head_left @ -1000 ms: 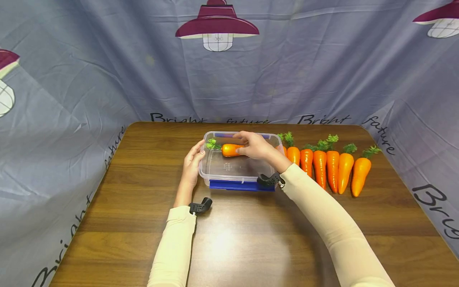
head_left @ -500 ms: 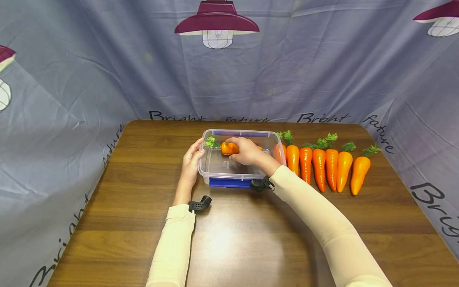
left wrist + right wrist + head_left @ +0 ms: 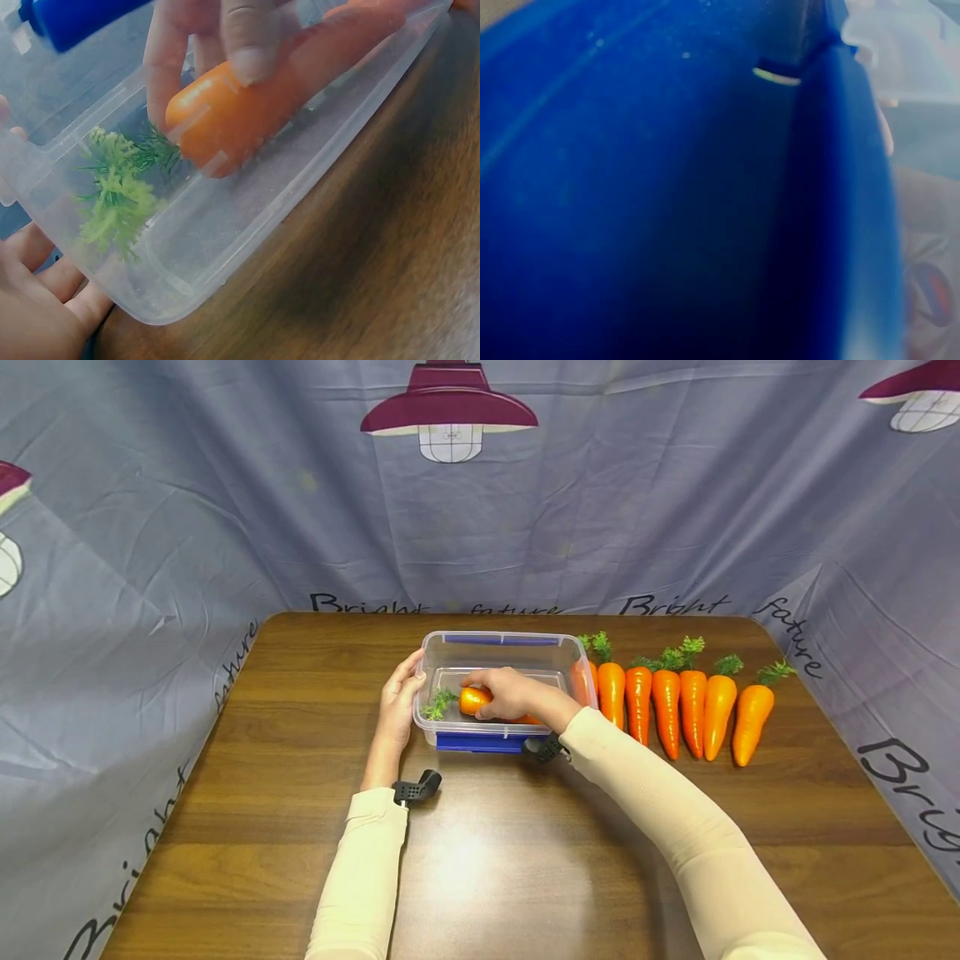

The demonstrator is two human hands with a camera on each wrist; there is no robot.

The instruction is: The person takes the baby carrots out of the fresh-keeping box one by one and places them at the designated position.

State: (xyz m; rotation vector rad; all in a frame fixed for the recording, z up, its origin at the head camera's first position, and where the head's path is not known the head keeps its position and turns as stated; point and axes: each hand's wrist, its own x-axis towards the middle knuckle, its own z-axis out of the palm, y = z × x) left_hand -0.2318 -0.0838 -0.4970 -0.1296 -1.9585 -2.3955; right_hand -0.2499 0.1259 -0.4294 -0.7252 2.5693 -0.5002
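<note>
A clear plastic food container (image 3: 491, 731) with blue clip flaps stands open on the table. My left hand (image 3: 397, 693) holds its left end, with the thumb at the rim. My right hand (image 3: 508, 695) reaches into it and grips a carrot (image 3: 474, 700) from above. The carrot lies lengthwise along the front wall, its leafy green top (image 3: 438, 703) toward my left hand. In the left wrist view, the carrot (image 3: 225, 120) and its leaves (image 3: 116, 191) show through the clear wall. A blue flap (image 3: 667, 187) fills most of the right wrist view.
Several carrots (image 3: 666, 710) lie in a row right of the container, leaves toward the back. The nearest one (image 3: 585, 681) shows partly behind the container's right wall. A patterned grey-blue curtain (image 3: 480, 527) surrounds the wooden table (image 3: 300, 718) at the back and sides.
My right hand has brought the carrot from near the back of the container down to its front wall. The left hand has stayed at the left end.
</note>
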